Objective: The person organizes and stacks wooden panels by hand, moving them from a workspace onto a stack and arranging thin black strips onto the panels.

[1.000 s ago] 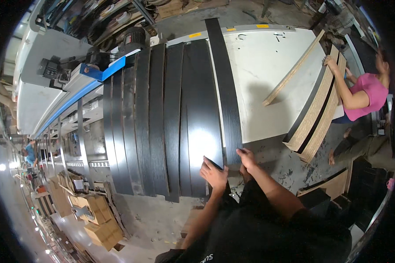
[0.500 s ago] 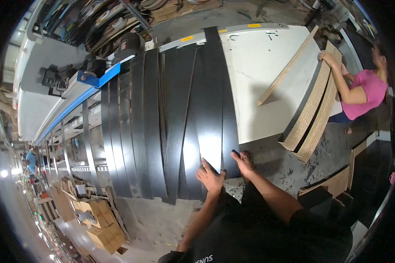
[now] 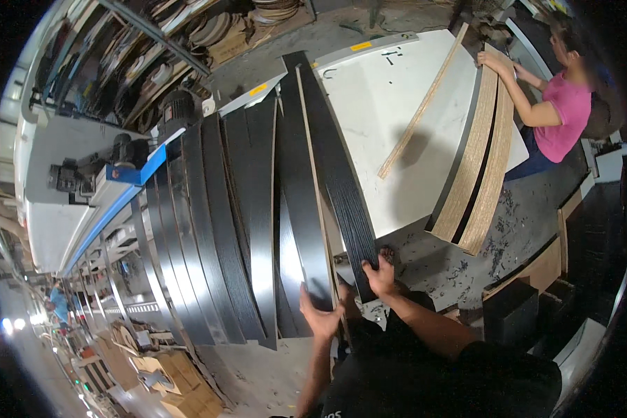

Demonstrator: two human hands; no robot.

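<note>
Left hand [image 3: 320, 319] pinches the near end of one black strip [image 3: 303, 202]; right hand [image 3: 381, 279] grips a second, grained strip [image 3: 341, 174]. Both reach across the white desk [image 3: 359, 104].

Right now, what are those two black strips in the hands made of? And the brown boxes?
The black strips look like wood-based board, maybe laminated or painted: one shows a tan edge, the other fine grain lines. The brown boxes seem to be plain, matte cardboard, going by their flat tan sides.
</note>
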